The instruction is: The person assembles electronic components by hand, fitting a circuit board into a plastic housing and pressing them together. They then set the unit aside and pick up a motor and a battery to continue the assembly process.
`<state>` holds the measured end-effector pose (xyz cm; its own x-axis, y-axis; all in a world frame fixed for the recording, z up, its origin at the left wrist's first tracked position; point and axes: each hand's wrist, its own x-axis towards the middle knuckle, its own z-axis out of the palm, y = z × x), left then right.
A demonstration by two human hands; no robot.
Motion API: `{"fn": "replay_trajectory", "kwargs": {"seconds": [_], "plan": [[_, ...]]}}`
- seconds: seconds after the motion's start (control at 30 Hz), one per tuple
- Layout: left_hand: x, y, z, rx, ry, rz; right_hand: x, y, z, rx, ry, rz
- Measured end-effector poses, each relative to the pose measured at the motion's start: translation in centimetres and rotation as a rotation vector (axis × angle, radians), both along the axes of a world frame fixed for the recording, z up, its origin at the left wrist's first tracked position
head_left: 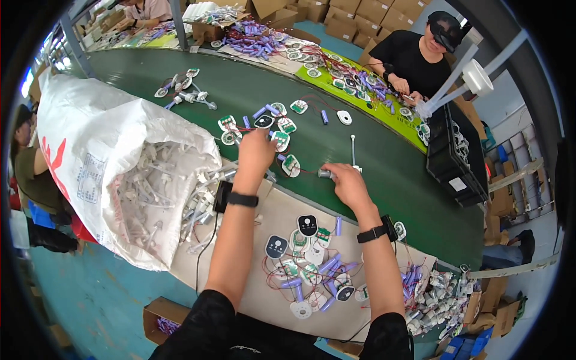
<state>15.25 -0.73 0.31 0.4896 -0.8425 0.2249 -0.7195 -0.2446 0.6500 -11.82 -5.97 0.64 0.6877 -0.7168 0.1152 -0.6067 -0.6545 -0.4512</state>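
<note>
My left hand [257,149] reaches over a green conveyor belt [396,180], its fingers curled down into a cluster of white discs with green circuit boards. A black-faced disc [264,122] lies just beyond its fingertips; what they grip is hidden. Farther right, my right hand [348,185] pinches a small grey cylinder [324,173] just above the belt. A thin red wire runs from beside it toward a circuit-board disc [291,166] between my hands. Beyond the right hand, a white tube with a fitting [353,150] lies on the belt.
A white sack [90,120] of clear tube parts lies open at left. Wired discs and purple batteries [330,264] cover part of the near table [240,273]. Motor-like parts [441,300] are heaped at right. A black crate [450,162] stands near a seated co-worker [420,60] across the belt.
</note>
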Motion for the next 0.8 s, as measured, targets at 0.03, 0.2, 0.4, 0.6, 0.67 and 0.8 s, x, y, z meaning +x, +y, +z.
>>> {"fn": "replay_trajectory", "kwargs": {"seconds": [0.03,0.2,0.4,0.6,0.67,0.8], "plan": [[0.4,-0.9,-0.3,-0.061,-0.029,0.024,0.4,0.0,0.0,-0.006,-0.026,0.021],[-3.0,-4.7,-3.0,0.25,-0.299,0.041,-1.4,-0.3,-0.4,0.038,-0.038,0.028],[-3.2,-0.7,-0.1,-0.016,-0.466,0.019,2.7,5.3,9.3,0.097,-0.213,0.042],[7.0,15.2,9.4,0.108,0.047,-0.153,8.7,11.4,7.4,0.224,-0.237,0.511],[8.3,18.3,8.1,0.125,0.017,-0.221,11.1,13.8,4.9,0.118,-0.146,0.539],[10.3,21.6,3.2,0.052,-0.187,-0.467,14.8,17.8,1.6,0.006,-0.214,0.644]]}}
